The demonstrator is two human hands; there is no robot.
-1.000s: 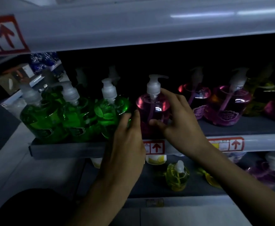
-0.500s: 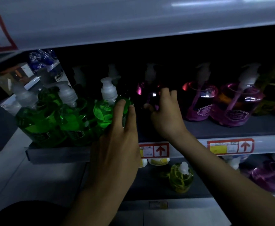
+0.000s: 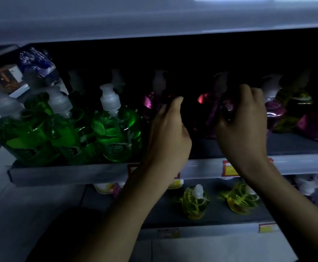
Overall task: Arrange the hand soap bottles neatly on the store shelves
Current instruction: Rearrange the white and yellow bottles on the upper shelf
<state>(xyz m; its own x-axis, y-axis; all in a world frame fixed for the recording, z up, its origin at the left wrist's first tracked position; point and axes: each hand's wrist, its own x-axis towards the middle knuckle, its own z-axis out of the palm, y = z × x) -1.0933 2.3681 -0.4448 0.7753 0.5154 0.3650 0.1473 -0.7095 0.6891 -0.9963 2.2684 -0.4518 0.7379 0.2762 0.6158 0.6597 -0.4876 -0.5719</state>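
Note:
On the middle shelf (image 3: 69, 173), three green soap bottles (image 3: 116, 133) stand at the front left. Pink soap bottles stand further back in the dark. My left hand (image 3: 169, 135) reaches in beside the green row, fingers and thumb apart, with its fingertips against the right side of one pink bottle (image 3: 151, 103). My right hand (image 3: 243, 123) is wrapped around the neighbouring pink bottle (image 3: 206, 114), below its pump. Another pink bottle (image 3: 274, 110) stands just right of that hand.
The shelf above (image 3: 154, 19) overhangs closely. Yellowish and purple bottles (image 3: 301, 103) crowd the far right. On the lower shelf are yellow-green bottles (image 3: 195, 202), one of them lying tilted (image 3: 241, 198). Red price tags (image 3: 230, 168) sit on the shelf edge.
The pink bottle from the front went back into the dark. My right hand moved right onto the neighbouring pink bottle. My left hand left the green bottle for the pushed-back pink one.

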